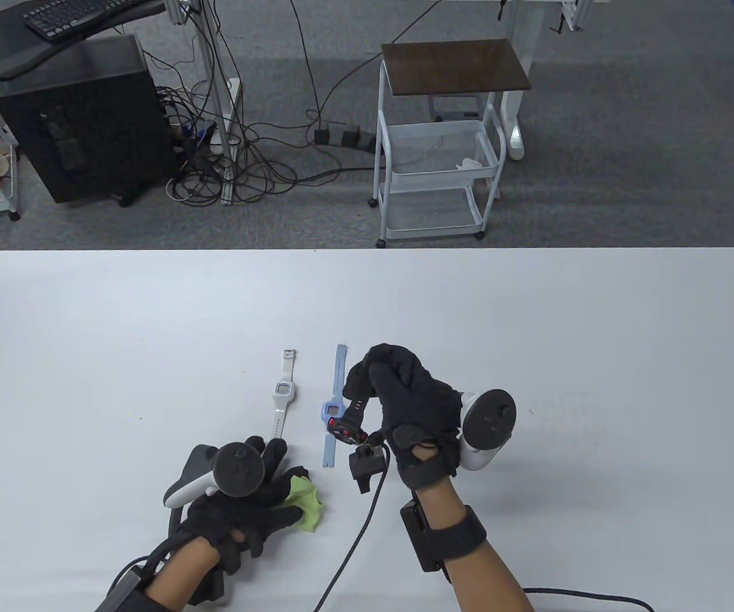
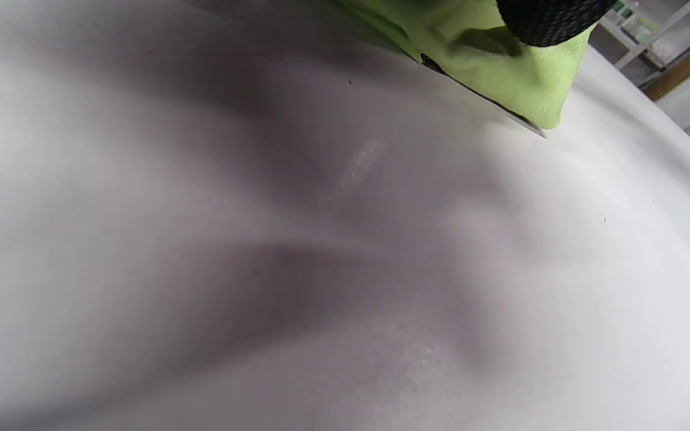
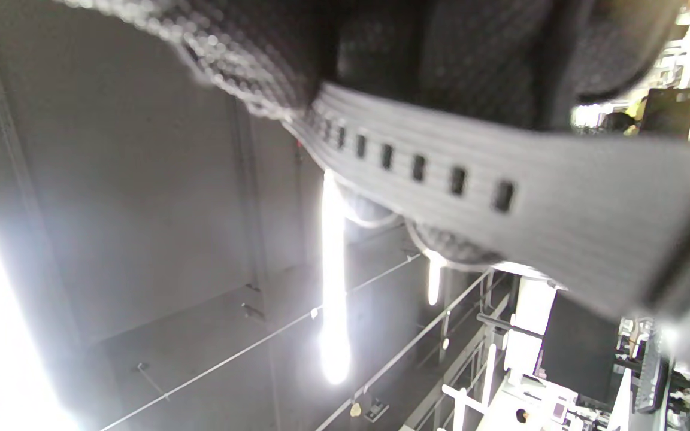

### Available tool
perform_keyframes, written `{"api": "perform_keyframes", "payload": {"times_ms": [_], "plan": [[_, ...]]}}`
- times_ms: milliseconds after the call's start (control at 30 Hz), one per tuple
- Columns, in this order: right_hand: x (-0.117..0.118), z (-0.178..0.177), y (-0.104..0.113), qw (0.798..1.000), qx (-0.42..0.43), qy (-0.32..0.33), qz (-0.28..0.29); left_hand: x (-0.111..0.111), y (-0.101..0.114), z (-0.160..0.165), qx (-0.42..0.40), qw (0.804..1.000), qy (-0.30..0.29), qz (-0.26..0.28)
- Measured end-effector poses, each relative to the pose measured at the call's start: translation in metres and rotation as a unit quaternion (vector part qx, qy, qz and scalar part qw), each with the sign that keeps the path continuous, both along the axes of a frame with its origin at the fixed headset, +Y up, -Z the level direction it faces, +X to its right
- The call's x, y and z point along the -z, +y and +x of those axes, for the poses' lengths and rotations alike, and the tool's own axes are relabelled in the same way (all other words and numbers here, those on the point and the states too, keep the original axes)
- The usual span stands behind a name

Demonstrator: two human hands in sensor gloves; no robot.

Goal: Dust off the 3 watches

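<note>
A white watch (image 1: 282, 398) and a light blue watch (image 1: 333, 414) lie flat side by side on the white table (image 1: 118, 331). My right hand (image 1: 398, 398) is raised just right of the blue one, fingers curled round the strap of a black watch with red details (image 1: 352, 426). That strap (image 3: 501, 197) fills the right wrist view under the gloved fingers (image 3: 441, 54). My left hand (image 1: 249, 494) rests near the table's front edge and grips a green cloth (image 1: 303, 500). The cloth (image 2: 501, 66) shows at the top of the left wrist view under a fingertip (image 2: 551, 18).
A black cable (image 1: 357, 542) runs from the right wrist's camera across the table toward its front edge. Beyond the far edge stand a white wire trolley (image 1: 443, 159), a black computer case (image 1: 86, 121) and tangled cables on the floor.
</note>
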State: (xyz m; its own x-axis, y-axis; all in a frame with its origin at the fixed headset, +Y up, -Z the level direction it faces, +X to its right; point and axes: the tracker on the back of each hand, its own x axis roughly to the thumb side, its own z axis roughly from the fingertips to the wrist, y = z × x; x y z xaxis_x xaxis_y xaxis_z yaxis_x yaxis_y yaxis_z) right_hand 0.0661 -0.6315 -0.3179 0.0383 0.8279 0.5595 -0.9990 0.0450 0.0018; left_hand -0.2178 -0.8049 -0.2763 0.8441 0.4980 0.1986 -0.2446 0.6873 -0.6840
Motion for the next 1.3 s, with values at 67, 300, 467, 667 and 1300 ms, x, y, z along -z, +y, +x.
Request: {"api": "perform_keyframes", "payload": {"times_ms": [67,300,467,667,1300], "plan": [[0.000,0.000,0.000,1.000,0.000,0.001,0.001,0.000,0.002,0.000,-0.006,1.000,-0.002,0.003],[0.000,-0.001,0.000,1.000,0.000,0.003,0.001,0.000,0.012,-0.004,-0.037,0.999,0.011,0.026],[-0.001,-0.001,0.000,1.000,-0.001,0.004,0.001,0.000,0.019,-0.008,-0.071,0.997,0.021,0.034],[-0.001,-0.004,-0.001,1.000,-0.003,0.010,0.001,0.000,0.028,-0.014,-0.109,0.990,0.053,0.069],[-0.013,-0.038,-0.002,0.996,-0.020,0.082,0.005,-0.001,0.040,-0.014,-0.230,0.962,0.079,0.124]]}}
